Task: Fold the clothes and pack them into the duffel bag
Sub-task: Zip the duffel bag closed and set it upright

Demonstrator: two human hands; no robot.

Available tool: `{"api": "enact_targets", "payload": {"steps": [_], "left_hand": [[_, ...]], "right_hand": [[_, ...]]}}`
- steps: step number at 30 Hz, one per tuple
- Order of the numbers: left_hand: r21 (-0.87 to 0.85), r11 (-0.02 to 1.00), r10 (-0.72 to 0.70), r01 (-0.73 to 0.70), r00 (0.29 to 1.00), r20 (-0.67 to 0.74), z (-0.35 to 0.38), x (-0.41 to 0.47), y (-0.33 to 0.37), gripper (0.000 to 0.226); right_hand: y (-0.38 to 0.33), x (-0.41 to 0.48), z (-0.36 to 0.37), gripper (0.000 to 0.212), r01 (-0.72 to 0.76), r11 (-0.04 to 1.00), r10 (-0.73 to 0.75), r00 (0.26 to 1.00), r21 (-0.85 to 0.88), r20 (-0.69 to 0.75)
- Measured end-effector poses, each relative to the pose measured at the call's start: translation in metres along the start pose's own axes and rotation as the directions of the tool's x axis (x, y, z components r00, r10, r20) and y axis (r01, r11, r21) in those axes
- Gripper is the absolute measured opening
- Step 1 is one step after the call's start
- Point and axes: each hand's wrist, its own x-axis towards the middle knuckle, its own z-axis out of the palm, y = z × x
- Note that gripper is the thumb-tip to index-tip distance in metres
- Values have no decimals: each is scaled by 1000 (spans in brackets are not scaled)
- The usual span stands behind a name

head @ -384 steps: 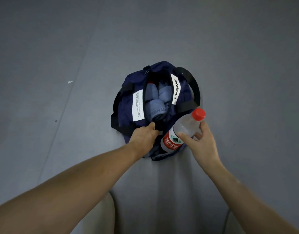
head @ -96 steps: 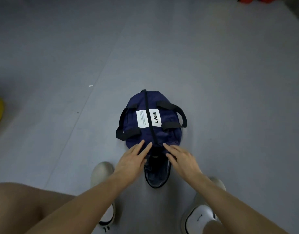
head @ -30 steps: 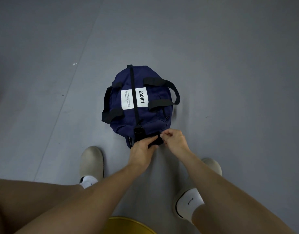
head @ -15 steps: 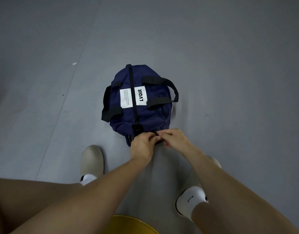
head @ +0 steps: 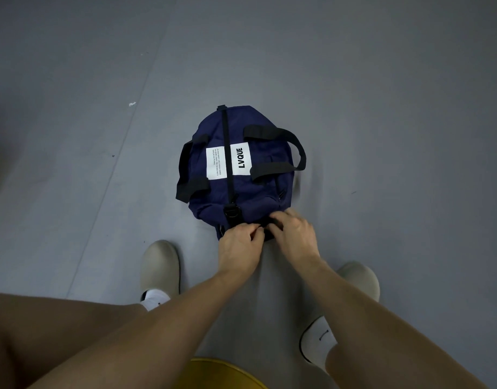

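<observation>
1. Twelve seconds earlier the bag gapes open with blue clothes showing and the right hand carries a bottle. Now the zip is closed along the whole top.
2. Compared with half a second ago, the bag sits in the same spot. Both hands stay at its near end, and the right one has shifted slightly and looks blurred.
3. The left hand reaches forward from a straight forearm, back of the hand up. Its fingers curl in and pinch a black strip at the bag's near end.
4. The right hand comes in from the right, just beside the left, knuckles almost touching it. Its bent fingertips close on the same strip; blur hides the exact grip.
5. The bag lies on the grey floor, directly ahead of the person, between and beyond two pale shoes.
6. Its long axis runs away from the person, tilted a little to the left at the far end. The zip follows that axis.
7. Two white labels flank the zip; one reads "LVQUE".
8. A black handle flops to the right, and another lies on the left side.
9. Bare knees frame the bottom corners, with a yellow object at the bottom edge.
</observation>
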Motion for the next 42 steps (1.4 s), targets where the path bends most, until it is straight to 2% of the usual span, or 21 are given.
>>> {"api": "enact_targets", "payload": {"steps": [2,5,11,15,17,20,22,24,27,32,38,42], "left_hand": [[5,1000,11,-11,1000,-18,-4,2,-3,22],[5,1000,-3,3,998,-58,-6,1,-5,22],[-67,991,-119,113,987,-104,-16,-12,-28,20],[-120,982,-155,146,985,-71,-23,-11,-36,20],[-193,961,-212,197,976,-55,-24,-9,-36,21],[-255,944,-221,209,975,-21,-25,-11,-36,20],[-242,952,-193,186,981,-7,-25,-13,-36,20],[-220,962,-168,161,986,-15,-25,-14,-37,21],[-154,981,-123,117,992,-33,-29,-15,-36,19],[-71,987,-148,145,988,-44,-30,-12,-36,22],[-48,991,-128,125,989,-70,-26,-8,-37,24],[-65,985,-168,162,982,-81,-25,-11,-44,26]], "right_hand": [[-1,0,3,16,69,991,-75,996,-113,-49],[-1,2,0,11,63,978,-84,992,-199,-98],[-2,0,-4,10,-18,975,-7,994,-221,-111],[-14,0,-3,9,-46,969,20,994,-241,-109],[-16,0,-6,7,8,972,-36,993,-235,-113],[-24,-7,-4,14,215,952,-238,967,-219,-87],[-33,-14,2,22,300,921,-326,942,-250,-73],[-40,-15,6,27,282,916,-314,946,-287,-74],[-42,-7,7,24,273,907,-315,945,-320,-85],[-42,-1,10,19,338,883,-387,917,-326,-98],[-35,-1,7,20,361,851,-435,892,-381,-125],[-35,-3,8,21,374,834,-459,878,-405,-135]]}}
